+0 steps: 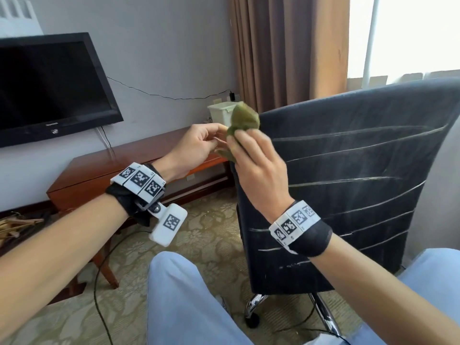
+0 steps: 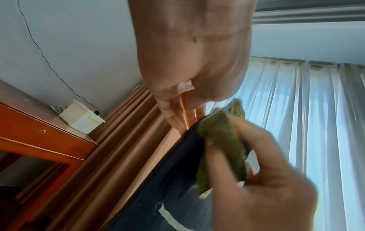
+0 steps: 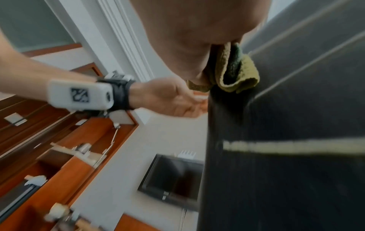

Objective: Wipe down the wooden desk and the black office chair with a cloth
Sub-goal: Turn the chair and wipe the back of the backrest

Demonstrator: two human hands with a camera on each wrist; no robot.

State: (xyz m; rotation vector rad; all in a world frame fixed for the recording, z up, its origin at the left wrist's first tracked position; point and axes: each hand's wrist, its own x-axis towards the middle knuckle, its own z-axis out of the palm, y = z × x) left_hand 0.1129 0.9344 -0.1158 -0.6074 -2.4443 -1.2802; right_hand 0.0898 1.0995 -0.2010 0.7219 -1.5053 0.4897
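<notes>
Cloth [image 1: 242, 123] bunched in the right hand [image 1: 258, 170] grip at the black chair [image 1: 361, 185] back's top corner, left hand [image 1: 196, 145] loosely open alongside; chair step now, likely needing pressed strokes downward.

The right hand [image 1: 258, 168] covers the lower part of the green cloth [image 1: 242, 120], so how far the cloth reaches down the chair [image 1: 348, 185] edge cannot be told. The left hand [image 1: 196, 148] fingertips beside the cloth are blurred; whether they touch it is unclear. The chair's right side runs off the head view's edge, and its seat is hidden behind the backrest. In the right wrist view the bench [image 3: 65, 164] left of the chair is smeared by motion.
</notes>
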